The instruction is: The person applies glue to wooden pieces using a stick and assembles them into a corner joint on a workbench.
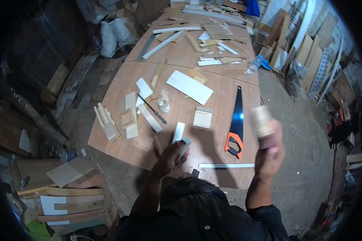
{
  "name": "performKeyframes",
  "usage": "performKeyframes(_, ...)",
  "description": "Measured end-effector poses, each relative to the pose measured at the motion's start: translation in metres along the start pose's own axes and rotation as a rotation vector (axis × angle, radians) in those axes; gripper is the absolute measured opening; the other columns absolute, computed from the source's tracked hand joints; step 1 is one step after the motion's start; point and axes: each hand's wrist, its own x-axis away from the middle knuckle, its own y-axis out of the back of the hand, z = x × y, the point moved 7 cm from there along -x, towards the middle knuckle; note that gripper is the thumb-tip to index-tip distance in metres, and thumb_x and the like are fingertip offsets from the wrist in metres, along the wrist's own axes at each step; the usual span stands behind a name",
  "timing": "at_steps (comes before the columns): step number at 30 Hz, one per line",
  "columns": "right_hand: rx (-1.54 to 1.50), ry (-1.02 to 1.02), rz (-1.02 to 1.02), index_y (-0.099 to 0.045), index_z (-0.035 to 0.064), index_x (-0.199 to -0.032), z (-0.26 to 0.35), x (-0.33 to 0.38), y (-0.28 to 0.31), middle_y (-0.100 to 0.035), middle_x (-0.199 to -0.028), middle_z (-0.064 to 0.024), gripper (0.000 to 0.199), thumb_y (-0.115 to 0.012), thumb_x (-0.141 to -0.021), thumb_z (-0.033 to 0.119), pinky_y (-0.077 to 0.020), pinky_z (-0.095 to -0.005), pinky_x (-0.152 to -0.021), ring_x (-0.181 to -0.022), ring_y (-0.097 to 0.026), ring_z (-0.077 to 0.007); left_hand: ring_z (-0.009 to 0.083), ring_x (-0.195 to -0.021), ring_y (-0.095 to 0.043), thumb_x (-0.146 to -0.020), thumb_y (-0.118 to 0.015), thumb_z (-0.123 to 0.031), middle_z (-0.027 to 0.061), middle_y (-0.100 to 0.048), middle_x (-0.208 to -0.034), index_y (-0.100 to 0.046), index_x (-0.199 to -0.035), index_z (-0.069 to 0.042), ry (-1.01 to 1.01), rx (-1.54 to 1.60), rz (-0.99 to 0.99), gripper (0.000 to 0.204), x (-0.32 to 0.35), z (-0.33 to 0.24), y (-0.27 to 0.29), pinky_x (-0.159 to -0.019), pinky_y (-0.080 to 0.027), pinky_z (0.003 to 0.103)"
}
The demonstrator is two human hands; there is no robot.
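Note:
My left hand (173,156) is closed around the near end of a narrow white strip of wood (178,131) that lies over the plywood table (213,176). My right hand (270,152) is raised over the table's right edge and grips a pale cylindrical block or roll (262,120); it is blurred, so I cannot tell its kind. A handsaw with an orange and black handle (235,140) lies between the two hands. A thin white strip (226,165) lies along the near edge.
A small square wooden frame (202,118), a clear jar (163,103), a white panel (189,86), a dark pencil-like tool (153,109) and several small wood blocks (131,118) lie on the table. Boards lean at the right wall (309,52). Scrap wood is piled at lower left (70,197).

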Motion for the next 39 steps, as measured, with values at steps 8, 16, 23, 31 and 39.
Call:
performKeyframes(8, 0.395, -0.608, 0.439, -0.061, 0.008, -0.136, -0.253, 0.106, -0.155, -0.071, -0.11, -0.0117, 0.048, -0.07, -0.092, 0.025, -0.0508, -0.0318, -0.083, -0.099, -0.066, -0.019, 0.0164, -0.069, -0.061, -0.103, -0.046, -0.057, 0.0062, -0.059, -0.079, -0.052, -0.107, -0.005, -0.287, 0.193, -0.015, 0.052, -0.012, -0.042, 0.081, -0.06, -0.048, 0.031)
performKeyframes(16, 0.71, -0.274, 0.756, -0.056, 0.0277, -0.137, -0.28, 0.184, -0.269, -0.064, -0.117, -0.0053, 0.064, -0.077, -0.077, 0.019, -0.0524, -0.0438, -0.085, -0.101, -0.06, -0.0317, 0.0206, -0.086, -0.066, -0.102, -0.056, -0.027, 0.0104, -0.063, -0.1, -0.05, -0.121, -0.006, -0.253, 0.011, -0.339, 0.029, 0.003, -0.041, 0.145, -0.078, -0.053, 0.035)
performKeyframes(23, 0.753, -0.207, 0.96, -0.059, 0.0274, -0.134, -0.303, 0.18, -0.305, -0.057, -0.123, -0.0012, 0.058, -0.073, -0.079, 0.016, -0.0493, -0.0439, -0.092, -0.115, -0.054, -0.028, 0.0122, -0.087, -0.058, -0.104, -0.055, -0.032, 0.0054, -0.062, -0.094, -0.051, -0.118, -0.007, -0.319, -0.033, -0.303, 0.029, -0.004, -0.04, 0.175, -0.08, -0.047, 0.03)
performKeyframes(31, 0.647, -0.416, 0.821, -0.055, 0.0189, -0.141, -0.329, 0.177, -0.272, -0.057, -0.131, -0.0125, 0.059, -0.073, -0.085, 0.021, -0.0461, -0.0512, -0.099, -0.121, -0.053, -0.0384, 0.0122, -0.064, -0.047, -0.1, -0.05, -0.043, 0.0005, -0.047, -0.071, -0.051, -0.079, -0.011, -0.115, 0.163, -0.56, 0.039, -0.024, -0.009, 0.209, -0.06, -0.038, 0.029)
performKeyframes(39, 0.163, -0.865, 0.356, -0.062, 0.0075, -0.134, -0.332, 0.149, -0.199, -0.062, -0.103, -0.0087, 0.043, -0.068, -0.092, 0.009, -0.0498, -0.0281, -0.078, -0.088, -0.059, -0.0159, 0.0155, -0.049, -0.045, -0.099, -0.047, -0.05, 0.0014, -0.044, -0.059, -0.05, -0.075, -0.012, 0.286, 0.514, -0.449, 0.045, -0.126, 0.087, 0.172, -0.047, -0.037, 0.031)
